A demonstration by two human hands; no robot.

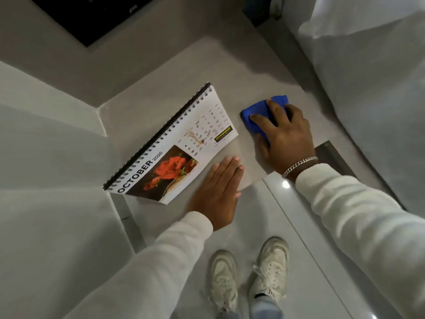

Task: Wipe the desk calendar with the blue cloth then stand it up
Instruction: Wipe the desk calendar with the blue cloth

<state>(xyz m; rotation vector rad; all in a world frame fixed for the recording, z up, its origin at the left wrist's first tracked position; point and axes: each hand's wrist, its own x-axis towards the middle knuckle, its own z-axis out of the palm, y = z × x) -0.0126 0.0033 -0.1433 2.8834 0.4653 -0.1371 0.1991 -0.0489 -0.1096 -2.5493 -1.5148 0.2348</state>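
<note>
A desk calendar [174,146] lies flat on a pale grey counter [161,72], open to a page headed OCTOBER 2026 with a picture of a red flower [171,170] beside the date grid. A brownish stain [192,134] marks the grid near the middle of the page. The black spiral binding [158,137] runs along the calendar's far edge, and its near corner sits close to the counter's front edge.

Just beside the calendar's near edge, the person's left hand [216,192] rests palm down on the counter, fingers straight and held together, gripping nothing; whether it touches the calendar cannot be told. On the other side of the calendar from the binding, and clear of the page, the right hand [285,137] presses down on a folded blue cloth [264,111], its fingers [274,109] spread over the fabric and the thumb along the cloth's near side. The cloth lies on the counter near the calendar's date-grid corner, not touching it. A silver chain bracelet [299,165] circles the right wrist, and both arms wear cream sleeves [358,217].

Below the calendar, past the counter's edge, two white sneakers [248,279] stand on a glossy light floor [322,284]. Beyond the calendar's binding, at the far side of the counter, a dark rectangular recess [96,17] shows.
</note>
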